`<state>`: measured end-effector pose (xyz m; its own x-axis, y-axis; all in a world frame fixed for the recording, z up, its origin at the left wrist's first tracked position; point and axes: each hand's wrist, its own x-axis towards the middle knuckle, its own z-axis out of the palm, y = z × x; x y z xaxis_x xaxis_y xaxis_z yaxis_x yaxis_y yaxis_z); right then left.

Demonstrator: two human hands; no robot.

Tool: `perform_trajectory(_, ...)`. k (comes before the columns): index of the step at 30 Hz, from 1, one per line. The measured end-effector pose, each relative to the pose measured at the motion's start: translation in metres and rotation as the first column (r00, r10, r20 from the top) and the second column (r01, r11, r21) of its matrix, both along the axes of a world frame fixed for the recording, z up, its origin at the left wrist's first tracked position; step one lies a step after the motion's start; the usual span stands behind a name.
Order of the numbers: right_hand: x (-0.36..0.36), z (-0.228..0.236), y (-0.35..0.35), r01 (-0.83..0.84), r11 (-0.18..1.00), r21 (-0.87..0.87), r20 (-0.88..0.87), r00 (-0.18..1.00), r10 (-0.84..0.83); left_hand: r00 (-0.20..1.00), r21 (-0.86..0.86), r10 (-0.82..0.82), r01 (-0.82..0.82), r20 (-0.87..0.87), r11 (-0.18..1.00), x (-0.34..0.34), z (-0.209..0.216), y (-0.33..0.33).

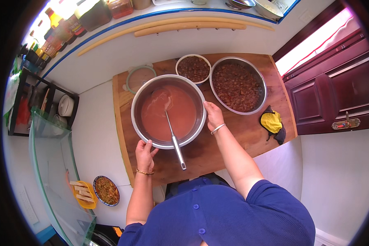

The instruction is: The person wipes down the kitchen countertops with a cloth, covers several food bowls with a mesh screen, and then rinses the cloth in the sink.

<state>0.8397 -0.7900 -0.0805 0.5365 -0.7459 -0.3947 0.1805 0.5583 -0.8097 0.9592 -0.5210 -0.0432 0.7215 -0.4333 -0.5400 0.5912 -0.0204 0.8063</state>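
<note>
A wide steel basin [136, 124] of pinkish-brown liquid [180, 119] is between my two hands over the wooden table. My left hand [144, 156] grips its near-left rim, thumb uppermost. On the right side my right hand [214, 116] holds the same rim, with its fingertips partly hidden. A ladle [175, 141] leans in the basin; its bowl is sunk in the liquid and its steel handle sticks out over the near rim. Whether the basin rests on the table or is slightly lifted, I cannot tell.
Behind stand a bowl [176, 69] and a larger steel basin [263, 97], both of dark chunky food, and a round green-rimmed lid or container [129, 85]. A yellow-and-black cloth item [271, 121] lies right on the wooden table [250, 135]. A glass panel [49, 164] stands left.
</note>
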Motion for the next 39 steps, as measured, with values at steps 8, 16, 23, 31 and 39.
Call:
perform_trajectory(8,-0.033,0.003,0.008,0.016,0.999,0.045,0.034,0.999,-0.017,0.994,0.006,0.1,-0.1,0.042,0.995,-0.027,-0.014,-0.005)
perform_trajectory(16,-0.053,0.021,0.041,-0.092,0.985,0.148,-0.055,0.993,0.101,0.986,0.051,0.136,-0.141,0.095,0.989,0.002,-0.025,0.005)
perform_trajectory(23,-0.048,0.022,0.049,-0.168,0.971,0.173,-0.035,0.984,0.177,0.988,0.06,0.107,-0.114,0.11,0.992,0.03,-0.026,0.008)
perform_trajectory(31,-0.024,0.017,0.027,-0.052,0.992,0.112,-0.06,0.996,0.059,0.995,0.015,0.094,-0.094,0.04,0.995,0.02,-0.021,-0.004)
perform_trajectory(39,-0.041,0.019,0.007,0.012,0.986,0.166,0.075,0.997,-0.025,0.997,-0.022,0.034,-0.035,-0.072,0.999,-0.038,-0.011,-0.026)
